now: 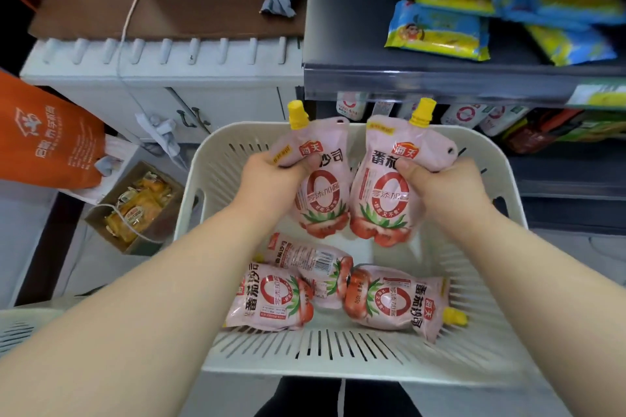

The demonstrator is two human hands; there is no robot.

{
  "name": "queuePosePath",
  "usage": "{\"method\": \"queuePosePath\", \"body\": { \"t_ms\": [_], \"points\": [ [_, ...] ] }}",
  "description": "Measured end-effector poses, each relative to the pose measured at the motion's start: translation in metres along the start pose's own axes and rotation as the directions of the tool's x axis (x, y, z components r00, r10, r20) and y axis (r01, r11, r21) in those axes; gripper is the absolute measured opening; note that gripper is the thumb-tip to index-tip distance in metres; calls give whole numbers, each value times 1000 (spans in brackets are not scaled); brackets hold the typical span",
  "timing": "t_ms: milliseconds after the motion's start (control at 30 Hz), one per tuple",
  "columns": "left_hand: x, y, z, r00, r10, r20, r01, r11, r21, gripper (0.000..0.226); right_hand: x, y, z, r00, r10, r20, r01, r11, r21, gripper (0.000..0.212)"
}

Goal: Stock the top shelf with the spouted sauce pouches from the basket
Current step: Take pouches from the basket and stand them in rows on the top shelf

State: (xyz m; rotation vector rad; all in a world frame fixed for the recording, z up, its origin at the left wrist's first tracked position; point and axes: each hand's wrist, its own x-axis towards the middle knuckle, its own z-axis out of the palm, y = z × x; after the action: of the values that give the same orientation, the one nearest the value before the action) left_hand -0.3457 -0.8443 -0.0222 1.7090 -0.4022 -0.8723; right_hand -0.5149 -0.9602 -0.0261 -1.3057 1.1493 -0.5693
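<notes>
My left hand grips a pink sauce pouch with a yellow spout, held upright above the cream slotted basket. Beside it my right hand grips a second pouch of the same kind, also upright. Three more pouches lie flat on the basket's floor: one at the left, one behind it, one at the right. The dark shelf stands ahead and to the right, its left part bare.
Blue and yellow snack bags lie on the shelf's right part. More pouches stand on the level below. An orange bag and an open cardboard box are at the left, beside a white cabinet.
</notes>
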Motion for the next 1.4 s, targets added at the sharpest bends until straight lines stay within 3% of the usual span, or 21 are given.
{"method": "queuePosePath", "body": {
  "t_ms": [233,367,533,767,933,1400],
  "points": [
    [-24,89,-19,964,226,139,-208,969,-132,17,-43,-95,-25,978,-207,19,207,978,41,7],
    [-43,148,-24,894,356,272,-307,929,-207,18,-75,-154,-34,948,-313,53,308,948,77,8],
    [-72,217,-21,800,491,345,-449,871,-200,14,-106,-209,-50,917,-398,-31,399,910,115,7],
    [-122,293,4,733,512,448,-440,859,-261,19,-140,-273,-93,857,-507,-92,516,843,151,18],
    [-148,323,44,737,575,356,-460,812,-359,22,-159,-304,-144,817,-564,-121,576,807,131,13],
    [-218,341,220,647,646,405,-562,763,-319,20,-196,-302,-341,796,-587,-148,591,806,-19,12]
  ]
}}
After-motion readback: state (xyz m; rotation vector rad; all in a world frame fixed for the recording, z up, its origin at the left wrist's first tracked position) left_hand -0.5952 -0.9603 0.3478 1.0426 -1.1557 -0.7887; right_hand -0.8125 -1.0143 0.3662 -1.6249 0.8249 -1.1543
